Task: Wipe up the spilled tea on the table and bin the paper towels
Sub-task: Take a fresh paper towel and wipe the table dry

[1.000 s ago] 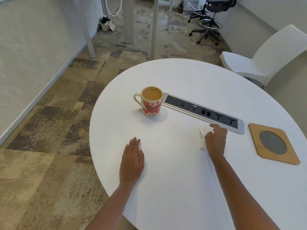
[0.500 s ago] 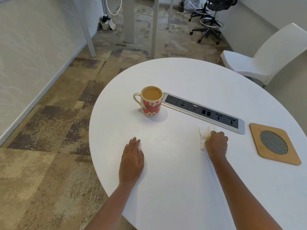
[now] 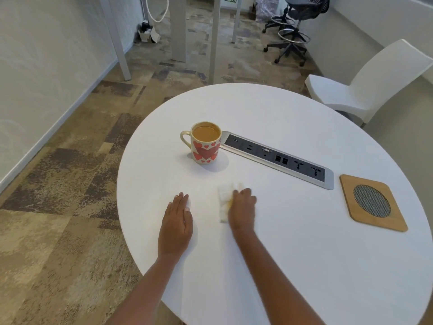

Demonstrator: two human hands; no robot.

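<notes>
My right hand (image 3: 242, 207) presses a crumpled white paper towel (image 3: 224, 202) onto the round white table (image 3: 293, 254). The towel shows a yellowish tea stain and sticks out to the left of the hand, which is blurred. My left hand (image 3: 177, 221) lies flat on the table, palm down, fingers together, a little left of the towel. A cream mug (image 3: 205, 143) with red hearts, full of milky tea, stands upright beyond both hands. No bin is in view.
A grey socket strip (image 3: 278, 157) is set into the table right of the mug. A wooden trivet (image 3: 372, 202) lies at the right edge. A white chair (image 3: 365, 85) stands beyond the table, an office stool (image 3: 293, 31) farther back. Patterned carpet lies to the left.
My right hand has swept the paper towel leftward across the table, from beside the socket strip to a spot close to my left hand. The left hand has stayed put.
</notes>
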